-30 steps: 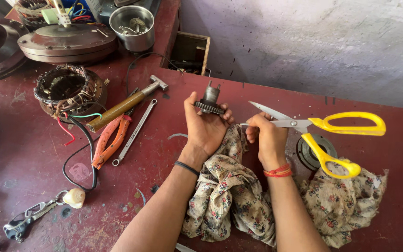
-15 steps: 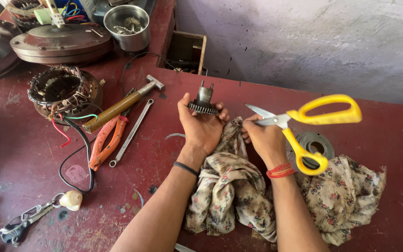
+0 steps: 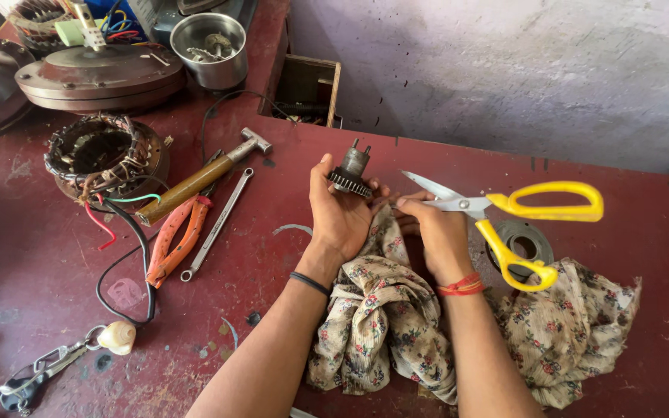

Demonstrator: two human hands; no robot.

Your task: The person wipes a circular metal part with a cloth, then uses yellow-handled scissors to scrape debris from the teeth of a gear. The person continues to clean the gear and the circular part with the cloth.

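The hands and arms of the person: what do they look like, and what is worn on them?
Both forearms are bare, with no sleeves in view and no gloves. The left hand has a thin black band around its wrist. The right hand has a red and orange thread band around its wrist. No rings show.

Bare tabletop (image 3: pixel 272 255) between wrench (image 3: pixel 217 224) and cloth (image 3: pixel 381 310) gives passage.

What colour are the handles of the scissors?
Yellow: the scissors in the right hand, head view.
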